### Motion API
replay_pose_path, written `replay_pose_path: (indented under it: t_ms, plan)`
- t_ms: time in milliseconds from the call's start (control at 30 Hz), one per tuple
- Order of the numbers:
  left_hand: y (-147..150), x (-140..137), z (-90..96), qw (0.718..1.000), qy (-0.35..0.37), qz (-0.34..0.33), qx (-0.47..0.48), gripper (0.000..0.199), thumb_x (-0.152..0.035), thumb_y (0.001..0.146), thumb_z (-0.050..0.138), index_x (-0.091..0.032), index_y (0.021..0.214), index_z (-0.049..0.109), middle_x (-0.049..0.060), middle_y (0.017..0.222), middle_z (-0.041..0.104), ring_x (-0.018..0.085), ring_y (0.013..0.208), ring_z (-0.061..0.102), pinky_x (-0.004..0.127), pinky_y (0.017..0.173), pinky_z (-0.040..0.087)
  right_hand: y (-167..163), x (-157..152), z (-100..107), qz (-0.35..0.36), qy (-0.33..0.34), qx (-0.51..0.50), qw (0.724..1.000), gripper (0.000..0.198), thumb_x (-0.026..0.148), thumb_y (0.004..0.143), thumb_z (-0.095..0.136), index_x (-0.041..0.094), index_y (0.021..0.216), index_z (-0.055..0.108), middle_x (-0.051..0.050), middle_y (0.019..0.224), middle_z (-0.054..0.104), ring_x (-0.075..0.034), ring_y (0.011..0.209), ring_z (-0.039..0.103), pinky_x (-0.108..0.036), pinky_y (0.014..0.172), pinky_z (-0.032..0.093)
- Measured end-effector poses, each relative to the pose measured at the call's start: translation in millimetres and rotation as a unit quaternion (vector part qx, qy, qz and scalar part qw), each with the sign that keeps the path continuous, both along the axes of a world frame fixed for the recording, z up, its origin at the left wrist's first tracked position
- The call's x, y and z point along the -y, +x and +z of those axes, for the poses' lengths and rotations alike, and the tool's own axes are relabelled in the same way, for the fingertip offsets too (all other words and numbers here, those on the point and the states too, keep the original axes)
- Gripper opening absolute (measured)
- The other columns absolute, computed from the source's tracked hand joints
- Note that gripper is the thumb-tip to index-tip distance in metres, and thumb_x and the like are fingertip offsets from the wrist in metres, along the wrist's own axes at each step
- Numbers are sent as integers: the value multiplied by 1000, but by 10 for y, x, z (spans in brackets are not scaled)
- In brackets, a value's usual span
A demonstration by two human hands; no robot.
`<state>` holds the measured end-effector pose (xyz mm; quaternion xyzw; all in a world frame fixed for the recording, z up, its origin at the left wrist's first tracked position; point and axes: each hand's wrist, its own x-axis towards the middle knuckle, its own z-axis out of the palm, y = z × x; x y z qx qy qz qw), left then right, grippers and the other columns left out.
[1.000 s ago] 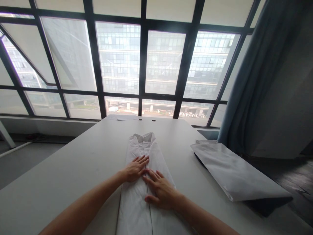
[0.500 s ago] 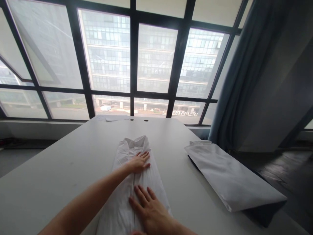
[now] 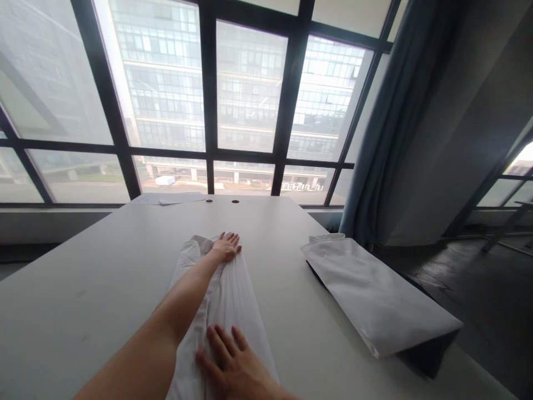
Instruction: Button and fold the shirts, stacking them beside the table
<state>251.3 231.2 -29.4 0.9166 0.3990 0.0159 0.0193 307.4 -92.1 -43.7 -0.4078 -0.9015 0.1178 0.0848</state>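
Observation:
A white shirt (image 3: 237, 294) lies folded into a long narrow shape on the white table (image 3: 287, 239), its collar end pointing toward the window. My left hand (image 3: 226, 246) rests palm down with fingers spread on the shirt's far end, covering part of the collar. Nearer to me, my right hand (image 3: 233, 358) lies flat on the lower part, fingers apart, beside the lengthwise edge that runs down the middle. My left forearm hides some of the shirt's left side. Neither hand grips anything.
At the right table edge lies a folded white cloth (image 3: 375, 294) with a dark layer under it. Sheets of paper (image 3: 166, 198) lie at the far left corner, near two round holes. Beyond stand a large window and a blue-grey curtain (image 3: 375, 166).
My left hand has slid away from me up to the collar end. My right hand stays flat on the lower shirt. The whole view has turned slightly to the right.

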Motion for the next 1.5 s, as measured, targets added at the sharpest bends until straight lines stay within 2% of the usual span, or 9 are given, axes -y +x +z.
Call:
replay_pose_path:
  t_ms: [167, 367, 467, 700, 900, 1033, 1133, 1333, 1500]
  plan:
    - [-224, 163, 141, 999, 37, 4, 39, 60, -40, 101, 19, -15, 155, 26, 10, 163, 21, 21, 152, 11, 45, 122, 1, 19, 38, 115, -6, -8, -1, 1000, 69, 55, 98, 42, 23, 156, 24, -18, 161, 16, -34, 149, 19, -58, 117, 22]
    - [-1340, 437, -12, 997, 17, 40, 62, 68, -52, 100, 18, -15, 155, 27, 7, 163, 18, 21, 152, 11, 43, 122, 9, 15, 122, 305, -8, -22, -40, 999, 92, 75, 86, 44, 17, 155, 28, -21, 161, 15, -36, 149, 14, -58, 119, 15]
    - [-1659, 482, -120, 995, -19, 84, 43, 71, -52, 98, 22, -11, 156, 24, 10, 164, 12, 24, 152, 10, 44, 122, 13, 16, 124, 336, 2, -37, -48, 998, 94, 77, 85, 43, 16, 156, 27, -20, 162, 14, -37, 150, 12, -58, 119, 12]
    - [-1478, 246, -106, 992, -46, 116, 25, 66, -47, 99, 19, -13, 157, 22, 11, 164, 10, 23, 152, 10, 48, 120, 14, 17, 12, 266, 1, -51, -39, 998, 93, 77, 87, 38, 15, 156, 26, -20, 161, 15, -38, 150, 10, -60, 118, 11]
    - [-1315, 5, -58, 988, -40, 149, 7, 65, -45, 100, 16, -13, 157, 18, 9, 164, 7, 22, 152, 8, 49, 120, 13, 40, -23, 407, -22, -69, -62, 995, 92, 74, 87, 44, 16, 156, 26, -17, 162, 12, -36, 150, 7, -57, 121, 6]
    - [-1245, 34, 40, 984, -34, 172, -23, 63, -41, 101, 16, -12, 157, 18, 11, 164, 7, 24, 152, 9, 51, 120, 9, 41, 17, 489, -30, -74, -81, 994, 88, 72, 88, 45, 18, 156, 28, -15, 163, 14, -35, 151, 8, -55, 121, 5]
    - [-1242, 281, 105, 987, -21, 158, -24, 65, -44, 101, 17, -10, 157, 18, 13, 164, 6, 26, 152, 7, 50, 120, 8, 42, 16, 500, -31, -69, -79, 994, 88, 73, 87, 46, 18, 155, 31, -15, 162, 18, -34, 150, 10, -54, 121, 6]
    - [-1376, 1234, 12, 1000, -25, -7, -2, 73, -60, 99, 20, -16, 158, 18, 10, 164, 11, 23, 152, 8, 46, 121, 6, 122, -152, 400, -14, -41, -63, 997, 90, 75, 84, 49, 19, 154, 34, -14, 161, 23, -32, 150, 15, -51, 122, 9]
    - [-1342, 1526, -48, 998, -54, 12, 15, 75, -63, 98, 20, -17, 158, 18, 10, 163, 12, 25, 152, 9, 48, 120, 6, 137, -192, 392, -40, -16, -45, 998, 85, 69, 88, 49, 14, 152, 35, -17, 160, 27, -33, 149, 19, -52, 121, 11]
